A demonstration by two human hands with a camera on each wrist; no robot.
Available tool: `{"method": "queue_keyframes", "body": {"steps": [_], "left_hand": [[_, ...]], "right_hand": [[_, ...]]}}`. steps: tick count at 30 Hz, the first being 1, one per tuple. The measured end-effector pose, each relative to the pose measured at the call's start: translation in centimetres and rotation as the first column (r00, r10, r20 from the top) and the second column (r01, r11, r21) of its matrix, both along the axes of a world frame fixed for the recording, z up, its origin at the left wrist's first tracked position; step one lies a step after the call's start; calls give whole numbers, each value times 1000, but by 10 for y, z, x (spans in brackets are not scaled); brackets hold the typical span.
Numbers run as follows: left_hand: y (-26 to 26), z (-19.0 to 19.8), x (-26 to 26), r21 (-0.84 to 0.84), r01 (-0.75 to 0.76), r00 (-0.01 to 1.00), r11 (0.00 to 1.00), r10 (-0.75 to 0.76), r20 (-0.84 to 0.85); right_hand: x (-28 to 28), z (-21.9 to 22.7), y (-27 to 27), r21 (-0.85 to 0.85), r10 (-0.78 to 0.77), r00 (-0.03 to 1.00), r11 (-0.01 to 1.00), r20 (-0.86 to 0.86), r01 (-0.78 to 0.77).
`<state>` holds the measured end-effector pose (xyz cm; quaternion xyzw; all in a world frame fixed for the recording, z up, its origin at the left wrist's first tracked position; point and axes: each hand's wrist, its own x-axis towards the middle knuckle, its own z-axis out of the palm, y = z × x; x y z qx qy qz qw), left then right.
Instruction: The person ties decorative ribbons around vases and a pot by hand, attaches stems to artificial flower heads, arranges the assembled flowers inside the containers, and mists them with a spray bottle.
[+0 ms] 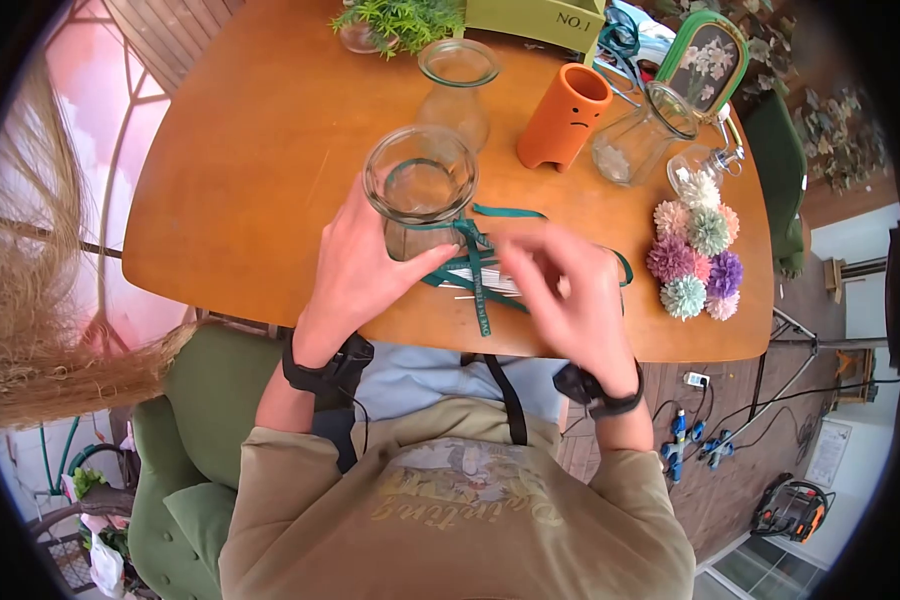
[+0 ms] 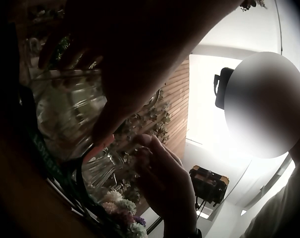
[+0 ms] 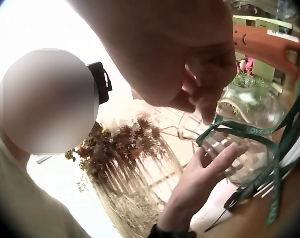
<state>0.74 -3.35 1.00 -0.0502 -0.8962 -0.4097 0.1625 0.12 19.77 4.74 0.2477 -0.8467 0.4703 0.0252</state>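
Note:
A clear glass vase (image 1: 420, 190) stands at the table's front, a green printed ribbon (image 1: 475, 265) tied round its neck with a knot on the right side. My left hand (image 1: 355, 260) grips the vase, thumb toward the knot. To the right of the knot hovers my right hand (image 1: 570, 285), slightly blurred, its fingers loosely bent. No ribbon shows between those fingers in the left wrist view, where the right hand (image 2: 162, 181) appears apart from the vase. More ribbon and thin white sticks (image 1: 485, 280) lie under both hands.
Behind stand a second glass vase (image 1: 455, 100), an orange cup with a face (image 1: 560, 120), a tilted glass vase (image 1: 635, 140) and a green-framed mirror (image 1: 705, 65). Pompom flowers (image 1: 695, 250) lie to the right. A green box (image 1: 535, 22) and a leafy plant (image 1: 405, 22) are at the back.

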Motion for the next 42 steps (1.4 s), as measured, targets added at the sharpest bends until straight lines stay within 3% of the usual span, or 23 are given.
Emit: {"method": "queue_keyframes", "body": {"steps": [3, 5, 9, 12, 14, 18, 20, 22, 24, 28, 31, 34, 35, 36, 38, 42], "left_hand": [[0, 3, 0, 21, 23, 1000, 1000, -23, 4], [0, 5, 0, 12, 26, 1000, 1000, -26, 11], [-1, 5, 2, 25, 28, 999, 999, -29, 38], [-1, 7, 1, 28, 34, 998, 999, -35, 48], [-4, 9, 1, 26, 19, 998, 999, -21, 55], [-26, 9, 1, 3, 10, 998, 1000, -10, 55], [-39, 8, -3, 15, 2, 999, 1000, -3, 53], [-52, 10, -9, -76, -36, 999, 996, 38, 26], [-65, 9, -17, -86, -32, 999, 996, 34, 22], [-81, 12, -36, -149, -38, 999, 988, 43, 27], [-94, 9, -54, -212, -33, 996, 977, 50, 74], [-102, 8, -73, -218, -15, 998, 976, 29, 61], [-103, 10, -79, -221, -13, 998, 975, 26, 57], [-104, 11, -84, -221, -11, 997, 975, 29, 78], [-104, 12, -89, -224, -6, 995, 975, 29, 99], [-104, 8, -98, -192, 3, 997, 981, 13, 82]], "right_hand": [[-22, -3, -21, -47, -88, 994, 995, -61, 85], [-28, -10, -31, -94, -8, 998, 996, 59, 14], [-34, -13, -36, -55, -68, 993, 996, 101, 74], [-40, -17, -26, -100, -132, 990, 986, 41, 135], [-46, -15, -3, -44, -332, 933, 943, -143, 329], [-41, 4, 55, -195, -475, 858, 877, -198, 440], [-24, 32, 77, -359, -445, 896, 836, 1, 416], [-19, 47, 91, -460, -483, 852, 815, -202, 353], [-11, 67, 93, -603, -557, 795, 728, -240, 328], [-3, 91, 90, -664, -472, 800, 737, -369, 129], [4, 102, 66, -578, -457, 822, 791, -340, 200], [13, 103, 48, -570, -271, 924, 818, -270, 73], [6, 99, 45, -616, -126, 943, 782, -309, -97], [12, 107, 31, -646, -209, 953, 763, -220, 18], [7, 111, 31, -606, -33, 960, 781, -279, -149], [0, 110, 24, -646, -100, 980, 762, -170, -35]]}}
